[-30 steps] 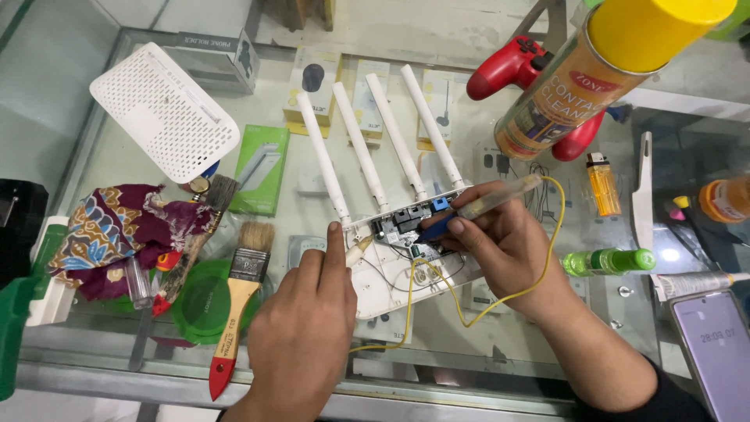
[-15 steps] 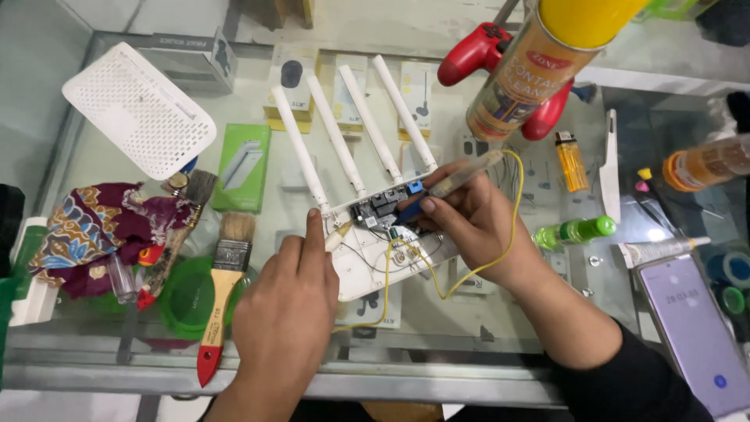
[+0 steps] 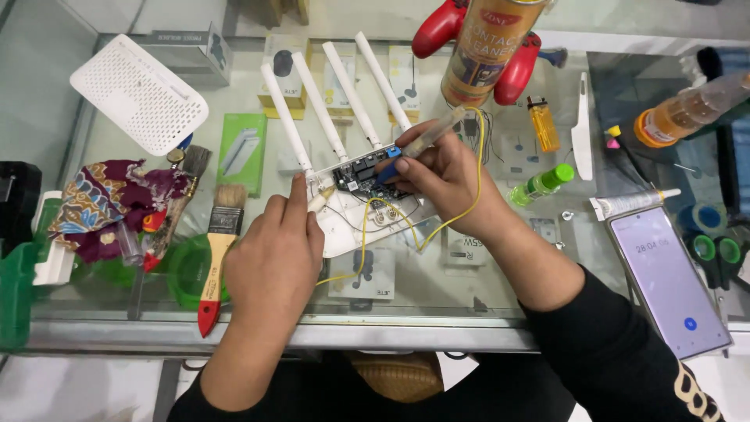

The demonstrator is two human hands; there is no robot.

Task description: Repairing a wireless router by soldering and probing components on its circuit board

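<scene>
Under both hands, opened white four-antenna router [image 3: 344, 203], circuit board bare.

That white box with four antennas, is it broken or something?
The router lies open, circuit board bare; its perforated white cover sits apart at far left. The right hand holds a pen-like tool to it; the left hand steadies it.

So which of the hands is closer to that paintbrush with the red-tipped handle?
Left. The left hand rests on the opened router, just right of the paintbrush. The right hand, holding a pen-like tool, is farther off on the router's other side.
</scene>
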